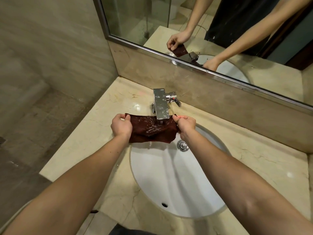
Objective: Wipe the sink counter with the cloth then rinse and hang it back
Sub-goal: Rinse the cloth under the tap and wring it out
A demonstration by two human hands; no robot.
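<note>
Rinsing stage, by the look of it — left hand [121, 125] and right hand [185, 125] are each pinching a top corner of the cloth [152, 131], stretching it wet under the faucet [160, 104] over the sink [177, 175]. Wringing and hanging are probably remaining.

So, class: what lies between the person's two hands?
In the head view, the wet dark red cloth stretches between left hand and right hand, under the chrome tap's spout.
</note>
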